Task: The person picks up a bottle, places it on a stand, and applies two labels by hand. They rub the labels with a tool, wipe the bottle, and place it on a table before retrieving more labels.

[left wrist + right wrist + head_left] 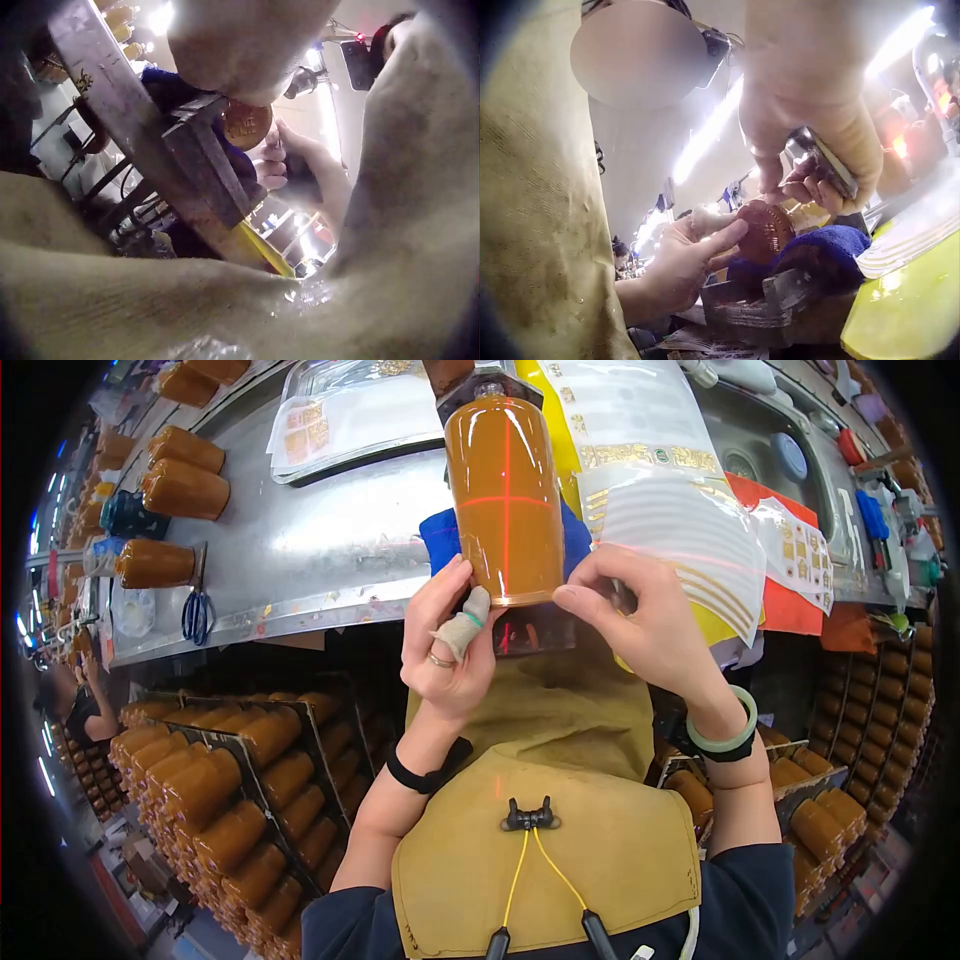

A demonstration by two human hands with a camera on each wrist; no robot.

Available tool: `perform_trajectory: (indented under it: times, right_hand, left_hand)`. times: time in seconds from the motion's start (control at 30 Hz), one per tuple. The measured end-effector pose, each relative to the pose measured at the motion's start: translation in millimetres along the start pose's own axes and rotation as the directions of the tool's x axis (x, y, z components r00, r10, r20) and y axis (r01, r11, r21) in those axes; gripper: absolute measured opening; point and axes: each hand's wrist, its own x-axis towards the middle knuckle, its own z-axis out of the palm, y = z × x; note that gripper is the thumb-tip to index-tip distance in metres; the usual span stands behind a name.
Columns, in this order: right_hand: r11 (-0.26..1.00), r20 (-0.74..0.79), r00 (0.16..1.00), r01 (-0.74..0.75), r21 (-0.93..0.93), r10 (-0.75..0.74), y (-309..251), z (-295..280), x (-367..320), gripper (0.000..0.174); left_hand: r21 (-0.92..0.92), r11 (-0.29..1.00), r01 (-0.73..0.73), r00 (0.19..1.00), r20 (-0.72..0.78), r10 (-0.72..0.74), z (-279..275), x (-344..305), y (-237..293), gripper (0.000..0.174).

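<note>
A glossy brown bottle (505, 500) lies on its side on blue cloth (440, 538), base facing the person, with red crossed light lines over it. Relief marks show on its round base (765, 231) in the right wrist view. At the base's left edge my left hand (447, 640) holds the bottle between thumb and fingers; one finger wears a cloth cover. My right hand (640, 610) has its thumb and index fingertips by the base's right edge. Curled in its other fingers is a flat, shiny metal piece (826, 161), kind unclear.
White sheets of gold decals (680, 540) lie right of the bottle over yellow and red sheets. A metal tray (350, 420) with more decals stands at back left. Scissors (197, 610) and several brown bottles (185, 490) sit on the left. Racked bottles (220, 800) flank the person below the bench.
</note>
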Motion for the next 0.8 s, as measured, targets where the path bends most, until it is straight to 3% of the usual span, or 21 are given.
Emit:
perform_trajectory:
  times: [0.07,0.13,0.2,0.23,0.3,0.37,0.53,0.6,0.63,0.8]
  right_hand:
    - [1.0,0.001,1.0,0.001,-0.022,-0.001,-2.9,-1.6,0.4,0.017]
    - [1.0,-0.002,1.0,-0.011,-0.019,0.011,-2.9,-2.3,0.1,0.017]
    - [0.999,-0.007,1.0,-0.028,-0.016,0.028,-1.7,-3.7,-0.5,0.017]
    - [0.999,-0.002,0.999,-0.038,-0.025,0.038,-0.7,-4.4,-0.1,0.017]
    - [0.998,0.003,0.999,-0.05,-0.034,0.05,0.4,-4.4,1.5,0.017]
    - [0.997,0.014,0.998,-0.067,-0.044,0.068,0.7,-3.8,2.5,0.017]
    - [0.999,-0.014,1.0,-0.019,-0.041,0.018,-1.8,0.9,1.5,0.018]
    - [0.999,-0.033,0.999,0.015,-0.033,-0.016,0.6,5.1,1.8,0.018]
    - [0.999,-0.032,0.999,0.016,-0.031,-0.017,0.4,5.4,2.0,0.018]
    - [0.999,-0.04,0.999,0.016,-0.039,-0.017,1.7,4.3,1.8,0.018]
  left_hand:
    - [0.188,0.966,-0.176,0.984,0.044,0.171,-2.8,3.6,4.6,0.04]
    - [0.241,0.961,-0.139,0.99,0.066,0.127,-3.6,-1.6,4.6,0.036]
    - [0.338,0.921,-0.194,0.981,0.039,0.192,1.7,-0.9,8.2,0.031]
    - [0.357,0.883,-0.305,0.949,0.04,0.312,4.7,7.0,11.1,0.025]
    - [0.317,0.902,-0.294,0.954,0.041,0.297,8.3,9.8,14.8,0.026]
    - [0.233,0.936,-0.265,0.961,0.144,0.236,4.3,18.2,24.7,0.031]
    - [0.165,0.956,-0.243,0.97,0.066,0.235,1.9,8.2,-0.2,0.031]
    - [0.081,0.995,-0.051,0.999,0.021,0.05,1.1,2.3,2.4,0.032]
    - [0.11,0.973,-0.201,0.979,0.01,0.201,1.9,1.3,-6.2,0.037]
    - [0.214,0.958,-0.191,0.981,0.005,0.195,3.6,-0.6,2.4,0.039]
